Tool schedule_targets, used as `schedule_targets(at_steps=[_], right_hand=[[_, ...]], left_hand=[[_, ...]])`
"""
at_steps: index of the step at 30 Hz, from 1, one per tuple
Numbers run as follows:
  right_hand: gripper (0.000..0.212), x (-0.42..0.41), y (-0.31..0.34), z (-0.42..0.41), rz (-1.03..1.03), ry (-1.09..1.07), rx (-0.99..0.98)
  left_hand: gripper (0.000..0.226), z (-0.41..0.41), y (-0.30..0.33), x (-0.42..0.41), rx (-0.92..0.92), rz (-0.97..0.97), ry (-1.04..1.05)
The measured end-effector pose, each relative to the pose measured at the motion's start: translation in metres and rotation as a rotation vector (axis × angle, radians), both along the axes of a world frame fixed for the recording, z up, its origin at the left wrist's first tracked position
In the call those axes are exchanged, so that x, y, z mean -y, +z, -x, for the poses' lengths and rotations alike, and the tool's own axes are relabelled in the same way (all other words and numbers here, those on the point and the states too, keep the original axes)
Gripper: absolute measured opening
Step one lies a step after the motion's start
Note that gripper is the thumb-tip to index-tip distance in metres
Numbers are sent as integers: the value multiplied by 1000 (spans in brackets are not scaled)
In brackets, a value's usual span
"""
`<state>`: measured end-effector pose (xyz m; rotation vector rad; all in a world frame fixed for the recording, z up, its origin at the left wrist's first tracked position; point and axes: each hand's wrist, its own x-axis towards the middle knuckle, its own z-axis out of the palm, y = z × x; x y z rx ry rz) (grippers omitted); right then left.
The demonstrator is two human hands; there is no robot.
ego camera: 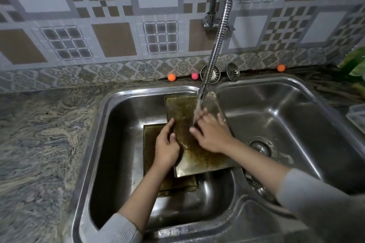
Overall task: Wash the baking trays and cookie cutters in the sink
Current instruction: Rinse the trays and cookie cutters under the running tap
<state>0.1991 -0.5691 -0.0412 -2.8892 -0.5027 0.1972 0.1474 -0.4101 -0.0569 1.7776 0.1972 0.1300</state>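
Upper baking tray point(199, 150): rectangular metal, shallow rim, surface coated in brown-gold greasy residue, wet and glossy. It sits at frame centre, in the left basin of the double sink point(110, 124), tilted, with its far end resting up on the divider between the basins and its near end lower. Long axis runs from lower centre up toward the top of the frame, leaning slightly left.

Second tray point(150, 144) lies underneath, flatter on the basin floor, same brown staining, mostly covered; its near corner shows below the upper tray.

Left hand point(166, 146) grips the upper tray's left edge, fingers curled over the rim. Right hand point(212, 134) lies flat on the tray surface, fingers spread and straight, grasping nothing.

Water point(197, 110) falls from the flexible metal hose point(219, 35) onto the tray just beside the right fingertips.

Right basin, right of centre: drain point(260, 147) visible.
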Motion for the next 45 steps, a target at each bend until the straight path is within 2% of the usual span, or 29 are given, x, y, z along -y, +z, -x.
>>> schedule_targets(at_steps=[2, 4, 8, 9, 11, 14, 15, 20, 22, 24, 26, 27, 29, 31, 34, 37, 40, 43, 45], right_hand=[[64, -6, 8, -33, -12, -201, 14], [61, -25, 14, -38, -50, -219, -26], [60, -43, 10, 16, -81, 303, -29], [60, -33, 10, 16, -66, 346, -19], [61, -16, 9, -10, -13, 211, -4], [61, -14, 23, -44, 4, -218, 1], [61, -20, 26, -45, -3, -236, -13], [52, -21, 21, 10, -155, 340, -138], [45, 3, 25, 11, -255, 400, -196], [34, 24, 29, 4, -348, 233, -2], [42, 36, 29, 3, -487, -73, 161], [52, 36, 28, 4, -573, -205, 114], [63, 27, 24, 10, -756, -365, -119], [55, 22, 20, 15, -984, -455, -249], [40, 18, 27, 20, -1208, -534, -223], [39, 3, 28, 23, -1270, -537, -145], [38, -16, 27, 32, -1278, -488, -144], [33, -31, 27, 38, -1284, -428, -232], [31, -37, 30, 40, -1333, -425, -322]], left_hand=[[47, 3, 6, 4, 42, -13, -30], [48, -2, 12, 3, 69, -14, 1], [47, -21, 18, -17, 65, 49, 140], [47, -23, 17, -20, 61, 66, 149], [48, -21, 17, -17, 46, 94, 124], [49, -12, 17, 6, 34, 101, 3], [49, -10, 18, 12, 29, 118, -22], [48, -21, 17, -7, 3, 139, 141], [48, -21, 15, -22, -16, 91, 167], [49, -18, 10, -32, -45, 84, 157], [50, -16, 8, -34, -70, 90, 141], [50, -14, 7, -33, -74, 84, 128], [49, -12, 4, -29, -71, 89, 88], [47, -10, -1, -26, -95, 107, 59], [48, -10, -8, -24, -176, -4, -38], [57, -11, -1, -19, -237, -189, -166], [65, -14, 24, -4, -60, -67, -324], [64, -14, 45, 12, -69, 205, -408], [60, -13, 51, 15, -44, 201, -359]])
